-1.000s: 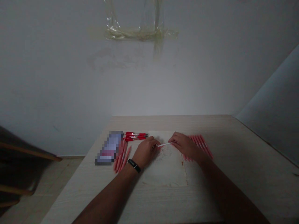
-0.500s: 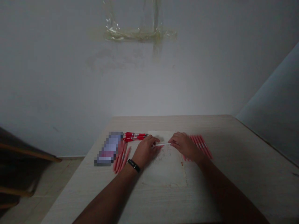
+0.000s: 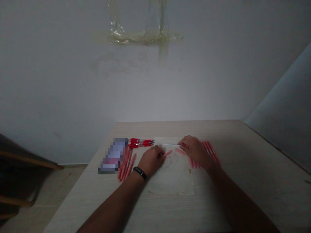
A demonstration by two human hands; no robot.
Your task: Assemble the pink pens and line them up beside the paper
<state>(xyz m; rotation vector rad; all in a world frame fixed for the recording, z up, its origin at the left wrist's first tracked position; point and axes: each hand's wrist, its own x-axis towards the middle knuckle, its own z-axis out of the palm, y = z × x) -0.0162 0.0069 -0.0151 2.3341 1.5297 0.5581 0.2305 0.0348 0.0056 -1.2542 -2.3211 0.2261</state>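
My left hand [image 3: 152, 158], with a black band at the wrist, is closed on a short pink pen piece [image 3: 167, 152] that sticks out to the right. My right hand [image 3: 195, 150] is curled, with another pink pen piece [image 3: 181, 151] at its fingertips. A thin white refill [image 3: 170, 144] lies just beyond the gap between the hands, its right end by my right fingers. Both hands rest over a white paper sheet [image 3: 173, 178] on the table.
Red pens [image 3: 141, 142] lie behind my left hand, next to a blurred flat box [image 3: 113, 156]. Pink barrels [image 3: 126, 163] lie left of my wrist and more pink barrels [image 3: 211, 149] behind my right hand. A chair [image 3: 17, 165] stands at the left, and a wall is close behind the wooden table [image 3: 255, 168].
The hands held the white refill between them. Now they have drawn apart, a pink piece shows at each hand, and the refill sits a little farther back.
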